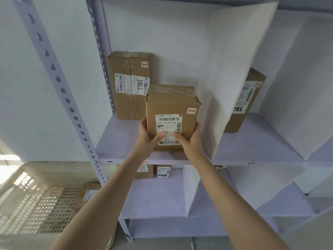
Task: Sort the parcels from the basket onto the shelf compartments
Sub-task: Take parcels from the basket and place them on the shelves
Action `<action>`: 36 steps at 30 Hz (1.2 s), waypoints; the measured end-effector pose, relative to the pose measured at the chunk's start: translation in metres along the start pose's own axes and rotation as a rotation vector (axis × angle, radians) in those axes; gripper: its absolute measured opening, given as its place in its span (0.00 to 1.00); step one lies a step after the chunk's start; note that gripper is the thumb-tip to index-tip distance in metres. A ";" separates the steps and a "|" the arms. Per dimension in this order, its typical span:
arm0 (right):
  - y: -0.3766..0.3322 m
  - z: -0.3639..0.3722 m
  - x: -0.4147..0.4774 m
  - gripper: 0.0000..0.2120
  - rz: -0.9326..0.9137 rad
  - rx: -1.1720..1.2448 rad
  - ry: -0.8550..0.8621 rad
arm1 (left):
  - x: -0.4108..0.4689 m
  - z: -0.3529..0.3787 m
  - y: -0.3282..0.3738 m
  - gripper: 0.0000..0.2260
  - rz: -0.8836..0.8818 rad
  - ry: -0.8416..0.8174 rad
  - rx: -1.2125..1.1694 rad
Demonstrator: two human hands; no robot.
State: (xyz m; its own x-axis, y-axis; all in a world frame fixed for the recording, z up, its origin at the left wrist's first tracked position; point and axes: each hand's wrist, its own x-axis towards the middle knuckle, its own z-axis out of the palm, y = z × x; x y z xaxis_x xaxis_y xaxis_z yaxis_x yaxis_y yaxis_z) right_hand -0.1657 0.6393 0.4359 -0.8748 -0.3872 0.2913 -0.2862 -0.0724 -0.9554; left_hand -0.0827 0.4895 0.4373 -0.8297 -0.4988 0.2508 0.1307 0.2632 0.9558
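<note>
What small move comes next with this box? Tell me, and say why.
Probably push the held parcel further back, then release. The left hand and right hand grip its sides near the shelf front edge, and bare shelf shows beside the taller parcel behind.

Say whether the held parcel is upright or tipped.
Upright: the parcel stands tall, label right way up, gripped by left hand and right hand.

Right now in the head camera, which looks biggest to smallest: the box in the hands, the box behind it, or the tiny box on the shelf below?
1. Held box and box behind it: about equal; the held one is nearer, so unsure.
2. Tiny box on the lower shelf: clearly smallest.
</note>
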 end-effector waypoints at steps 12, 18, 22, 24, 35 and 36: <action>0.017 0.009 0.066 0.33 0.030 -0.076 0.106 | 0.065 0.015 -0.005 0.33 -0.018 0.083 0.028; 0.024 0.012 0.097 0.34 0.058 -0.092 0.097 | 0.102 0.020 -0.021 0.37 -0.015 0.093 0.054; 0.028 0.015 0.114 0.35 0.068 -0.072 0.107 | 0.117 0.025 -0.024 0.44 -0.048 0.112 0.039; 0.031 0.017 0.121 0.35 0.066 -0.066 0.103 | 0.122 0.027 -0.025 0.44 -0.071 0.122 0.034; 0.042 0.024 0.155 0.33 0.064 -0.043 0.073 | 0.151 0.038 -0.031 0.35 -0.131 0.219 0.072; 0.043 0.024 0.157 0.32 0.066 -0.042 0.076 | 0.152 0.040 -0.033 0.36 -0.132 0.233 0.080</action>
State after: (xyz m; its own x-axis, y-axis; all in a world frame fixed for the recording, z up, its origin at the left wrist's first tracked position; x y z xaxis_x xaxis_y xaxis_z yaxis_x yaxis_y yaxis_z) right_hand -0.3061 0.5537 0.4392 -0.9189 -0.3192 0.2319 -0.2415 -0.0097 -0.9704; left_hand -0.2352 0.4381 0.4378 -0.6880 -0.7073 0.1623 -0.0211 0.2430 0.9698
